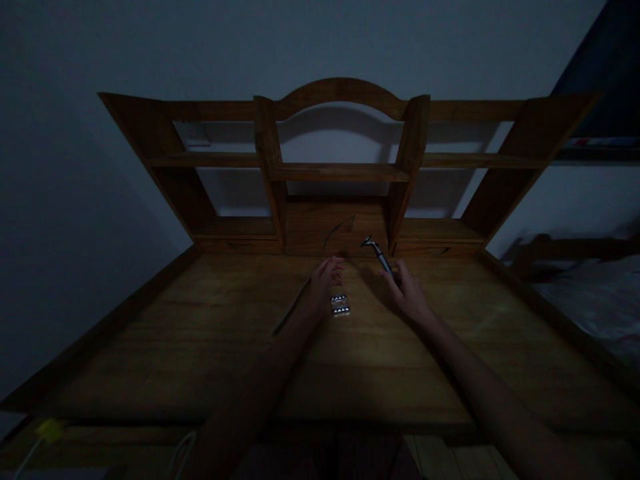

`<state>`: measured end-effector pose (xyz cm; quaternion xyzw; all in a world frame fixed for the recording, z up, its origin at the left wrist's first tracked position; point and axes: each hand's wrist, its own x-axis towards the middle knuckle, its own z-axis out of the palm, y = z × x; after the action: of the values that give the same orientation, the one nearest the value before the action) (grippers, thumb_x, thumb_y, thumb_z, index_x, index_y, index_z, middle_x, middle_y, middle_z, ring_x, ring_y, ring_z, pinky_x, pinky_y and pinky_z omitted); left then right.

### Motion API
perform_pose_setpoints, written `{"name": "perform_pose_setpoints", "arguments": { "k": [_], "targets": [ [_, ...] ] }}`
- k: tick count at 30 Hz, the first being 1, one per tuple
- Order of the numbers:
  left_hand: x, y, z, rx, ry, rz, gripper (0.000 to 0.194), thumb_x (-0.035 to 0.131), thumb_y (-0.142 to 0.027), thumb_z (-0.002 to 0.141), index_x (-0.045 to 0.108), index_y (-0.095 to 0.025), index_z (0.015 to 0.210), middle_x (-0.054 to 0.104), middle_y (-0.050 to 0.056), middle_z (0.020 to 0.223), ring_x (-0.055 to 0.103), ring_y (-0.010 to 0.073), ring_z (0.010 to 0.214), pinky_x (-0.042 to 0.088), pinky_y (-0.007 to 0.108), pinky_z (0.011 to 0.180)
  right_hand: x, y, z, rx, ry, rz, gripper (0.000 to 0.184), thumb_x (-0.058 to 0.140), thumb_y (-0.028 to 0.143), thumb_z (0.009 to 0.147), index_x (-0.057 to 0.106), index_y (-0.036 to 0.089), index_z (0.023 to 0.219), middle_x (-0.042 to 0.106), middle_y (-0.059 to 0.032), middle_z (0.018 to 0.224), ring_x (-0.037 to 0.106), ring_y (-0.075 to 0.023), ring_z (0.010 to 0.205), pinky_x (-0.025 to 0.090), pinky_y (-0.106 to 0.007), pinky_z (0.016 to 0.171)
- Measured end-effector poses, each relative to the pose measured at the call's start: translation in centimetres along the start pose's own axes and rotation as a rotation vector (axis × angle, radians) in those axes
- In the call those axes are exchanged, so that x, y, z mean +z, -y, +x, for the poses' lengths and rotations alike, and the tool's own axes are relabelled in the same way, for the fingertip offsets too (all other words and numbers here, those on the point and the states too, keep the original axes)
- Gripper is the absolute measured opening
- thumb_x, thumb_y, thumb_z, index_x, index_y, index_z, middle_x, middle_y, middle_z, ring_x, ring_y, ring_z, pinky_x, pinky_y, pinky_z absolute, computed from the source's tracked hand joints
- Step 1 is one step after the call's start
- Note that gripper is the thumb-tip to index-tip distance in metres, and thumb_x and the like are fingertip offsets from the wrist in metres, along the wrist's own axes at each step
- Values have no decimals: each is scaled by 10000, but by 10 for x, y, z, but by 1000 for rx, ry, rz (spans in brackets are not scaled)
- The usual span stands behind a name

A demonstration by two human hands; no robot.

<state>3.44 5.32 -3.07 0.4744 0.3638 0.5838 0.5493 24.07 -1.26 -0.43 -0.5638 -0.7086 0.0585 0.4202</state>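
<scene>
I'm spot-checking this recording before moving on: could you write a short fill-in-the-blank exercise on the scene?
The right hand holds a ____.
Of the two hands, the small shiny item on the desk lies nearer the ____.
The desk and shelf unit are made of ____.
An arched board tops the shelf unit's ____ section.

Missing words: razor; left hand; wood; middle.

Holding a razor (pixel 383 259) in the right hand (pixel 410 293) over a wooden desk (pixel 225 320); curling the left hand (pixel 322 281) beside a small case (pixel 341 305).
</scene>
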Motion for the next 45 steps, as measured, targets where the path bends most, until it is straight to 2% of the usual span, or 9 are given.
{"name": "perform_pose_setpoints", "arguments": {
  "k": [8, 13, 18, 22, 28, 35, 39, 43, 45],
  "targets": [
    [-2, 5, 6, -74, 28, -11, 411, 542, -500, 783, 655, -158, 982, 624, 71, 861, 580, 128, 660, 484, 226, 543, -1, 1, 0, 23, -25, 36, 303, 477, 498, 872, 451, 226, 1004, 489, 48, 536, 430, -136, 424, 288, -245, 455],
    [-2, 4, 5, -94, 34, -14, 416, 526, -510, 788, 654, -162, 978, 616, 72, 853, 573, 124, 650, 479, 216, 539, 2, -4, -1, 16, 43, 44, 279, 386, 484, 914, 475, 229, 981, 554, 2, 651, 538, -172, 548, 357, -257, 526],
    [1, 0, 1, -91, 27, -1, 412, 512, -516, 790, 659, -167, 951, 619, 80, 865, 570, 121, 642, 472, 212, 534, 3, -10, 1, -3, 146, 11, 404, 224, 429, 966, 561, 217, 900, 609, -37, 711, 594, -193, 635, 406, -277, 622],
    [2, -1, -1, -80, 34, -7, 409, 506, -510, 795, 660, -170, 962, 621, 74, 872, 571, 123, 644, 476, 224, 535, 4, -12, 2, 1, 115, -16, 398, 236, 430, 963, 568, 210, 954, 625, -44, 718, 610, -204, 654, 411, -279, 631],
    [2, 1, 0, -95, 42, -19, 375, 529, -481, 784, 659, -163, 933, 615, 73, 859, 571, 121, 641, 475, 215, 520, 2, -3, -1, -29, 77, 14, 277, 417, 462, 906, 489, 225, 1030, 635, -30, 744, 601, -193, 610, 404, -260, 581],
    [2, 1, -4, -17, 79, 25, 327, 583, -447, 778, 665, -200, 976, 631, 59, 906, 577, 114, 676, 474, 202, 544, 0, -2, 0, 34, 79, 53, 300, 348, 457, 933, 484, 224, 1064, 634, -45, 773, 614, -215, 655, 398, -269, 577],
    [7, -4, -10, -9, 187, 71, 315, 610, -418, 781, 671, -214, 1014, 660, 76, 985, 616, 153, 800, 499, 248, 652, -1, -5, 0, 36, 132, 68, 362, 267, 445, 956, 537, 214, 1025, 579, -22, 668, 579, -198, 594, 394, -266, 565],
    [21, -14, -21, -31, 398, 72, 319, 650, -370, 770, 673, -205, 1042, 665, 87, 1086, 616, 205, 954, 479, 328, 824, 2, 1, -2, -8, 165, 146, 391, 256, 436, 961, 570, 210, 1017, 627, -42, 793, 605, -196, 713, 426, -277, 662],
    [27, -19, -26, -3, 452, 79, 288, 653, -347, 769, 688, -195, 1011, 678, 78, 1060, 606, 217, 985, 454, 341, 876, 6, 8, -5, -35, 216, 220, 392, 259, 434, 963, 579, 213, 1018, 638, -40, 845, 606, -190, 760, 431, -276, 696]
  ]
}}
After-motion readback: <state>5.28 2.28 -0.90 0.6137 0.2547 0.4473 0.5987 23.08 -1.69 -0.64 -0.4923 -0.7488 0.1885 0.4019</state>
